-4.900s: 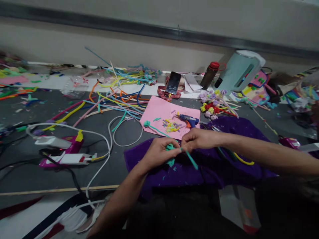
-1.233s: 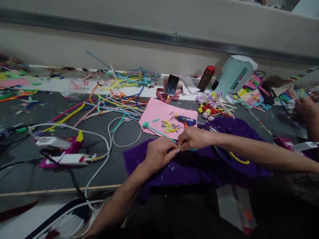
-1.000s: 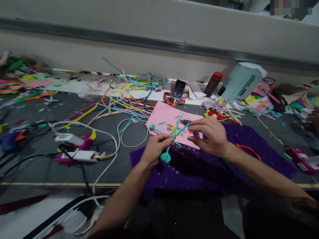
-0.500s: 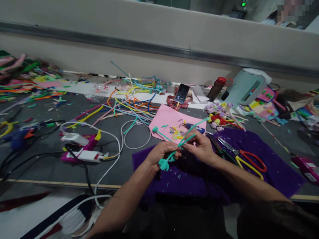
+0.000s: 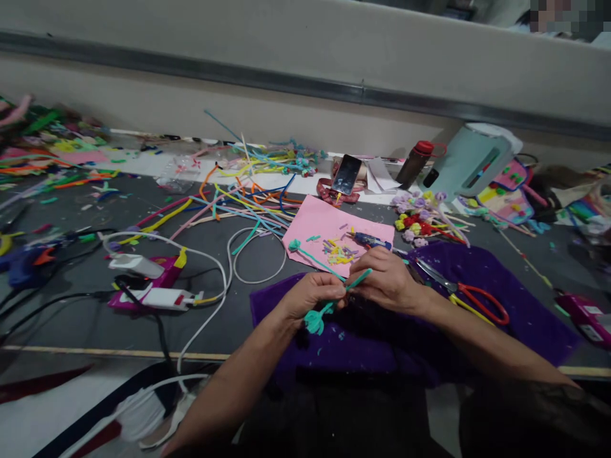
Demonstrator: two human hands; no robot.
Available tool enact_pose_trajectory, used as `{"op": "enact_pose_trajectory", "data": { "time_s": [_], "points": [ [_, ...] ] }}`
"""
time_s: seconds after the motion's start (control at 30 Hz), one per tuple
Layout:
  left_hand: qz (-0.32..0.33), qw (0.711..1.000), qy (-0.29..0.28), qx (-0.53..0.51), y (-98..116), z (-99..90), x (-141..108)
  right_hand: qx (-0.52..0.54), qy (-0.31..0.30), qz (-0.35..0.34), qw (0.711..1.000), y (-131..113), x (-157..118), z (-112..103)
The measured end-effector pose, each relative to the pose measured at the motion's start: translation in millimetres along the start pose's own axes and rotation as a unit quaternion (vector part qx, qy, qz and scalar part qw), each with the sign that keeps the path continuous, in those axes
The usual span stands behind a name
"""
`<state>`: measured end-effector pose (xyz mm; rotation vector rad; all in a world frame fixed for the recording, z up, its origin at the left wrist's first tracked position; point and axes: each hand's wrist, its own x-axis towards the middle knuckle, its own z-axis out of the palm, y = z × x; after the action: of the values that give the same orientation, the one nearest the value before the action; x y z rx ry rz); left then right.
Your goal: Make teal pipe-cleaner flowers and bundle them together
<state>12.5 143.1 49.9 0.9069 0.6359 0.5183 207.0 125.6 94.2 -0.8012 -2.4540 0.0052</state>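
Note:
My left hand [image 5: 317, 294] is closed around green pipe cleaners [image 5: 359, 280], thumb pressed on the stems. A curled green pipe-cleaner flower [image 5: 314, 322] hangs below that hand. My right hand [image 5: 389, 280] pinches the same stems close to my left fingertips; its fingertips are partly hidden. Another stem runs up and left from the hands to a small green bud [image 5: 294, 245] over a pink sheet [image 5: 305, 224]. Short cut pipe-cleaner bits [image 5: 340, 250] and a blue-handled tool [image 5: 370, 241] lie on the sheet. Under my hands is a purple cloth [image 5: 286, 356].
Scissors [image 5: 480, 305] with red and yellow handles lie on the cloth at right. A power strip [image 5: 147, 283] with cables and a blue glue gun [image 5: 31, 264] are at left. A phone [image 5: 347, 174], a bottle [image 5: 416, 164] and finished flowers [image 5: 415, 219] stand behind.
My right hand has turned and moved slightly right and closer over the stems. The long stem that pointed up and right no longer shows there. The view has shifted slightly.

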Motion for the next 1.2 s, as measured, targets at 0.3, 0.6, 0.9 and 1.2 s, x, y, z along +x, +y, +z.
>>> {"op": "enact_pose_trajectory", "data": {
  "time_s": [0.3, 0.6, 0.9, 1.2],
  "points": [
    [0.154, 0.945, 0.106, 0.269, 4, 8.7, -8, 0.19, -0.073, 0.254, 0.946, -13, 2, 3],
    [0.216, 0.864, 0.178, 0.419, 2, 14.8, -12, 0.474, -0.108, 0.443, 0.753, 6, 5, 15],
    [-0.014, 0.993, 0.001, 0.118, 6, 3.3, -5, 0.516, -0.194, 0.285, 0.784, 16, 0, 3],
    [0.044, 0.986, 0.016, 0.157, 3, 1.5, -4, 0.368, -0.187, 0.237, 0.88, 10, 9, 7]
  ]
}}
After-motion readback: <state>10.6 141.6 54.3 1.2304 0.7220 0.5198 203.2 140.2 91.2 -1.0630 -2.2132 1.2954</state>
